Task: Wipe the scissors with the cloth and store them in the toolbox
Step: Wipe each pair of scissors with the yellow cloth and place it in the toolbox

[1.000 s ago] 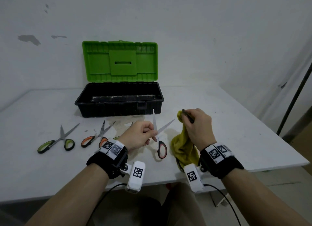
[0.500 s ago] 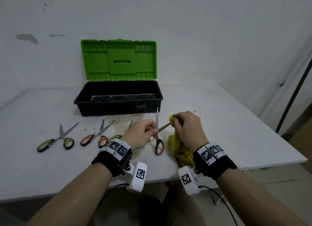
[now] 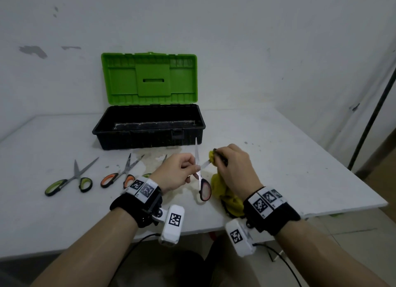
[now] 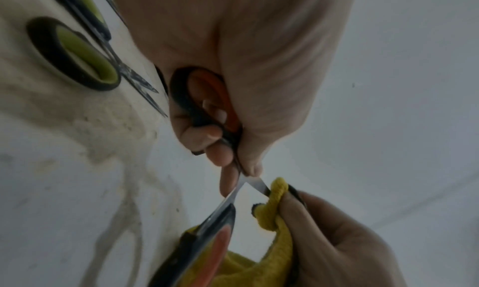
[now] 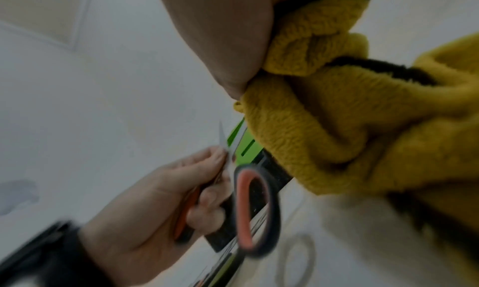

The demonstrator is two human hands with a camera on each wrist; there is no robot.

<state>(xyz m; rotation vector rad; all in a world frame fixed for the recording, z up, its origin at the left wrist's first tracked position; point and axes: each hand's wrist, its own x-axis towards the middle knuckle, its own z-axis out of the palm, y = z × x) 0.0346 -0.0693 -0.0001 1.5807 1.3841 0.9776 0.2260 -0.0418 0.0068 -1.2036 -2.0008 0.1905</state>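
Note:
My left hand (image 3: 182, 173) grips a pair of orange-handled scissors (image 3: 203, 186) with the blades spread wide, one blade pointing up and the other to the right. In the left wrist view its fingers curl round one handle loop (image 4: 207, 107) and pinch near the pivot. My right hand (image 3: 232, 169) holds a yellow cloth (image 3: 225, 192) wrapped round the right-pointing blade (image 4: 258, 183). The rest of the cloth (image 5: 350, 127) hangs down below that hand. The black toolbox (image 3: 150, 134) stands open behind, its green lid (image 3: 150, 79) upright.
On the white table (image 3: 278, 158) left of my hands lie green-handled scissors (image 3: 68, 182) and orange-handled scissors (image 3: 120, 175), with another green-handled pair (image 4: 77, 51) partly hidden behind my left wrist. A dark pole (image 3: 372, 115) stands at the right. The table's front edge is close to me.
Both hands have moved a little left and away from me. The right hand with the cloth has slid along the blade toward the pivot, so less bare blade shows.

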